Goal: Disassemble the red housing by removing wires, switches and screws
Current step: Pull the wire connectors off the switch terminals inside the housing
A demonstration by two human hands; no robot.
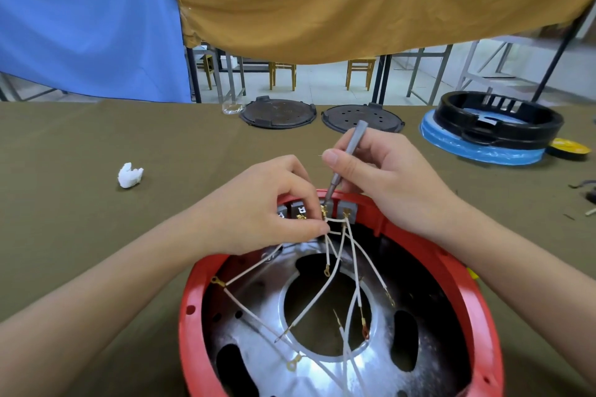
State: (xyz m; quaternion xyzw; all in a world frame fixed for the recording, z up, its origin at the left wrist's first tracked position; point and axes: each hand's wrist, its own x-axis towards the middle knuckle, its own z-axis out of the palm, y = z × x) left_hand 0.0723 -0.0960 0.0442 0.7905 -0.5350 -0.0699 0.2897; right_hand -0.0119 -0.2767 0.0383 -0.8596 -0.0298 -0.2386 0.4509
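Olive cloth [96, 235] bears one red housing [477, 316]: left hand [267, 209] pinches wires [335, 229], right hand [383, 177] grips one screwdriver [346, 158].

Red housing [483, 316] lay open on the olive counter [96, 235], left hand [267, 206] pinched white wires [335, 255] just below the grey switches [346, 213], right hand [383, 180] beside it gripped a grey screwdriver [345, 158], tip down at the switches, white scrap [130, 175] well left of the left hand
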